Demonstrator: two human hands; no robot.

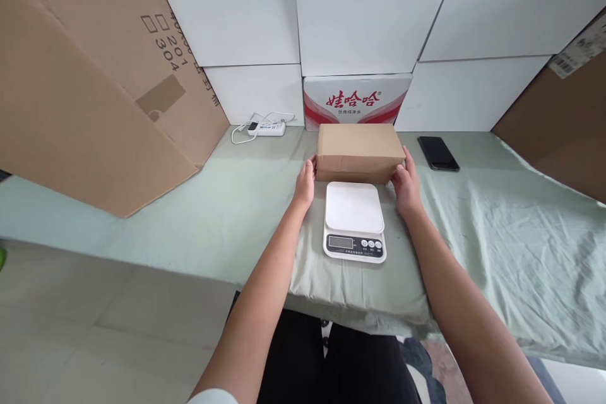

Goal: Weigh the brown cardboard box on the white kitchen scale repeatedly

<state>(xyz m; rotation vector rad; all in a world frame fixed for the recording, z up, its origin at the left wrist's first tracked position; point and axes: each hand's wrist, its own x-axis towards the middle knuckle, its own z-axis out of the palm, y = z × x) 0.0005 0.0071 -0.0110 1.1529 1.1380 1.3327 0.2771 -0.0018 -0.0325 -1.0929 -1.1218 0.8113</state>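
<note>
A closed brown cardboard box (pixel 357 151) sits behind a white kitchen scale (pixel 354 208), on the pale green cloth. My left hand (pixel 305 183) presses against the box's left end, its thumb up at the front corner. On the right end, my right hand (pixel 406 182) grips the opposite corner with fingers around the side. Both hands hold the box between them. The scale's plate carries nothing, and its dark display panel (pixel 341 242) with round buttons faces me; no digits are readable.
A white power strip (pixel 267 129) with a cable lies at the back left, a black phone (pixel 438 153) at the right. Large cardboard cartons (pixel 113 76) flank the cloth-covered table (pixel 227 221). Behind the box stands a red and white carton (pixel 357 98) against white panels.
</note>
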